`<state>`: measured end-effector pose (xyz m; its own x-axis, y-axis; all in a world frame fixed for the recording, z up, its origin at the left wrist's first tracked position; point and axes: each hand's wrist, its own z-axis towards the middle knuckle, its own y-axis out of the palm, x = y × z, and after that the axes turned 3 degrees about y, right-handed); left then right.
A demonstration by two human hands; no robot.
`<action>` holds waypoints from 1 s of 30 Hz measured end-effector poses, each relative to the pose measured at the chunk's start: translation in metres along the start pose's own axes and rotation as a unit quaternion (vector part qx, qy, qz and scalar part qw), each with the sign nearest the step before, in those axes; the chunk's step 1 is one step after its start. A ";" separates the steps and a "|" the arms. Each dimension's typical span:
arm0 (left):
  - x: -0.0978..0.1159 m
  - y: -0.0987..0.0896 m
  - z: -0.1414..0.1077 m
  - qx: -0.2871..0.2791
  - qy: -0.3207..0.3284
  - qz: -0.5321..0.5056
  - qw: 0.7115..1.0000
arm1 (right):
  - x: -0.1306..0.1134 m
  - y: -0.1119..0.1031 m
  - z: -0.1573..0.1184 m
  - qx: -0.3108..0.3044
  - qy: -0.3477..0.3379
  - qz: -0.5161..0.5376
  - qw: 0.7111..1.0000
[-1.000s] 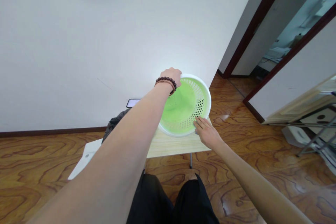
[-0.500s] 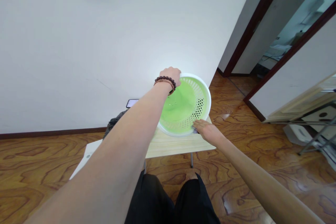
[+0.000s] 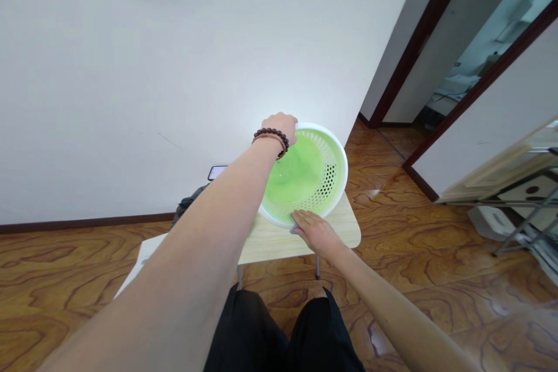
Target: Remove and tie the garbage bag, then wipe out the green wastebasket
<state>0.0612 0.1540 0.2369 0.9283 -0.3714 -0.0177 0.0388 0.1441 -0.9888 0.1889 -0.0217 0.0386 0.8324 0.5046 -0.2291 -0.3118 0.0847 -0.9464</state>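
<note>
A round green plastic drain basket (image 3: 300, 171) with a white rim and a perforated side is tilted over a small light-wood table (image 3: 279, 244). At its far left rim, my left hand (image 3: 280, 124) is closed on the edge, a beaded bracelet (image 3: 274, 132) around that wrist. My right hand (image 3: 314, 229) lies against the near rim with its fingers over the edge. A bit of pale grey cloth (image 3: 295, 231) shows beneath my right thumb, mostly hidden by the hand.
A phone (image 3: 216, 172) lies near the wall, left of the basket. Beside it is a dark crumpled item (image 3: 188, 202), partly behind my left forearm, and a white surface (image 3: 146, 250). A doorway opens at the right, and a metal-framed stand (image 3: 529, 221) is at far right.
My right hand has slid leftward along the near rim of the basket, from its lower right to its bottom edge. My left hand keeps its hold on the far left rim.
</note>
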 end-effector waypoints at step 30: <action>0.003 0.002 -0.001 0.000 0.031 -0.001 1.000 | 0.030 -0.002 -0.010 0.052 0.125 -0.104 0.985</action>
<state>0.0631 0.1520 0.2345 0.9031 -0.4286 -0.0259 0.0401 0.1442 -0.9887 0.2192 -0.0148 0.0315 0.9661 0.2410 -0.0929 -0.1561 0.2583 -0.9534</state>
